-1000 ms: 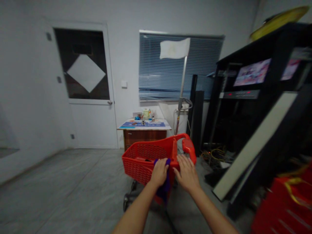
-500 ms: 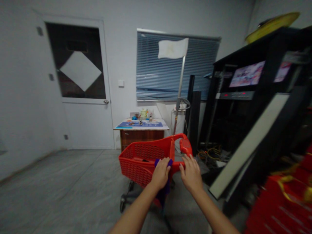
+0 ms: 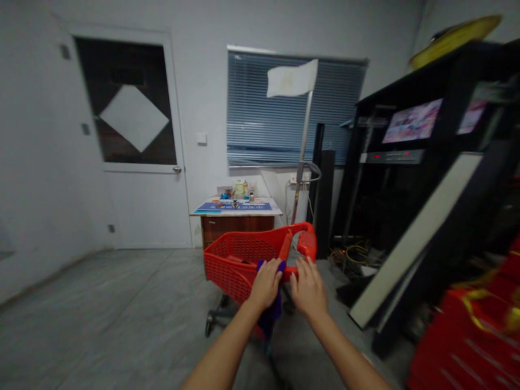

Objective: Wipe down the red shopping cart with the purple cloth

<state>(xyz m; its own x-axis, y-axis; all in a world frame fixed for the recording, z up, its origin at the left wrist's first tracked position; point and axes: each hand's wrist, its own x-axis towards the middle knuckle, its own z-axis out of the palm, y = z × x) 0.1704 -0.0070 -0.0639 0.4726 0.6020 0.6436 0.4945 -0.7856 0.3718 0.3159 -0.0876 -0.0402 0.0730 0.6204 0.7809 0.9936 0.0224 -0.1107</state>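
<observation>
A red plastic shopping cart (image 3: 231,271) stands in front of me, its basket pointing left and its handle side to the right. My left hand (image 3: 266,283) is closed over a purple cloth (image 3: 273,311) at the basket's near edge; the cloth hangs down the side. On the red handle bar, near its corner, rests my right hand (image 3: 309,284) with fingers curled over it. The underside of both grips is hidden. Beyond the handle rises a pole with a white flag (image 3: 291,79).
A small desk (image 3: 238,227) with several small items stands against the wall, below a blind-covered window (image 3: 260,124). At left is a white door (image 3: 150,208). A black rack (image 3: 349,179), a leaning pale board (image 3: 418,238), loose cables and red boxes (image 3: 450,336) line the right.
The cart has turned slightly: its front end shifted right and its handle end left. My right hand moved left with the handle. The flag pole shifted a little to the right.
</observation>
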